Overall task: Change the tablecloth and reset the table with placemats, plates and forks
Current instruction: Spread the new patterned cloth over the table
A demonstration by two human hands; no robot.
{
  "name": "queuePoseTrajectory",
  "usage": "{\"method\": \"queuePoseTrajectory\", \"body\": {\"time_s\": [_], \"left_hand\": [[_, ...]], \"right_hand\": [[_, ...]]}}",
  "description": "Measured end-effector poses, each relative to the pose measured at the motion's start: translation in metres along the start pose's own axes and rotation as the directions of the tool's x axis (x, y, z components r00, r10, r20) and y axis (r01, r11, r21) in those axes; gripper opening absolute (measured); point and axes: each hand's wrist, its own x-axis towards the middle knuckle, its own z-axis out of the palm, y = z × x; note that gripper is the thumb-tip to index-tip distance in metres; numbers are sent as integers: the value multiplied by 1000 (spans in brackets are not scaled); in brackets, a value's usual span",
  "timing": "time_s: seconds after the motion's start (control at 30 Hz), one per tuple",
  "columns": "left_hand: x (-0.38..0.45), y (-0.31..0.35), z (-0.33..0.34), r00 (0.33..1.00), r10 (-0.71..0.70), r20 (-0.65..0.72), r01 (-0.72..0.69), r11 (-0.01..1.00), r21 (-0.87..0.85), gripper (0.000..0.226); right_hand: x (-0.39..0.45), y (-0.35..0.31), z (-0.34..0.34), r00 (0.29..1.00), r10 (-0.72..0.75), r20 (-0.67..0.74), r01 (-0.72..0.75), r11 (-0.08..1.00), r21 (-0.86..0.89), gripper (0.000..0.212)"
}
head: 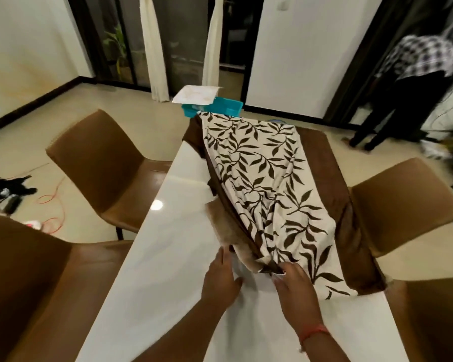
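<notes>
Glossy white tabletop (152,257), bare along left edge. Leaf-print tablecloth (267,184) bunched over right half, draping past right edge. Right hand (296,286) pinching near fold; left hand (221,276) flat, fingers straight, touching cloth. Likely slide off right edge if tugged unevenly.

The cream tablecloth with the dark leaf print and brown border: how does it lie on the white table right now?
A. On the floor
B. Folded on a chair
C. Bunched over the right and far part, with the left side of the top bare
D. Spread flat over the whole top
C: the cream leaf-print tablecloth with its brown border is gathered to the right, while the glossy white table shows bare along its left side.
</notes>
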Motion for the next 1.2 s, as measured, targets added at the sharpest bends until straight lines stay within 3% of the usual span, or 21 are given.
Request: {"method": "queuePoseTrajectory", "body": {"time_s": [0.07,0.17,0.2,0.27,0.33,0.43,0.53,0.63,0.73,0.83,0.9,1.03,1.13,1.2], "left_hand": [[24,7,0,994,64,-83,-63,998,17,96],[40,24,-18,971,215,-109,-188,959,211,49],[41,25,-23,961,250,-120,-220,951,217,34],[33,22,-27,951,273,-148,-268,962,51,23],[19,11,-24,971,239,-13,-238,959,-151,21],[-4,-12,-22,942,166,293,-40,920,-391,6],[-32,-24,-41,860,88,502,225,818,-529,22],[-57,-34,-64,699,69,712,551,583,-597,50],[-86,-41,-88,635,24,772,678,462,-572,38],[-113,-55,-102,617,-63,785,709,479,-518,48],[-131,-62,-102,607,-132,784,720,510,-471,64],[-162,-70,-98,600,-242,762,744,518,-422,74],[-173,-67,-98,598,-307,740,732,585,-349,56],[-177,-65,-100,644,-323,694,693,630,-350,44]], "right_hand": [[2,-11,-6,1000,-17,-23,16,999,-32,19],[1,-22,-14,997,-3,-71,0,999,-47,16],[1,-25,-15,995,11,-96,-16,998,-56,17],[1,-26,-18,988,29,-150,-39,997,-63,20],[4,-25,-20,978,46,-205,-52,998,-28,22],[11,-29,-17,964,88,-249,-73,995,69,24],[15,-39,-13,957,197,-213,-144,960,241,25],[19,-48,-6,957,268,-115,-202,894,400,25],[11,-56,0,979,196,63,-201,846,494,26],[-6,-57,8,978,69,199,-150,890,431,24],[-19,-54,12,972,17,233,-97,935,341,22],[-45,-59,25,960,-31,279,-44,965,258,26],[-68,-78,31,936,-103,336,-1,955,296,24],[-84,-95,36,924,-146,354,20,942,336,20]]}}
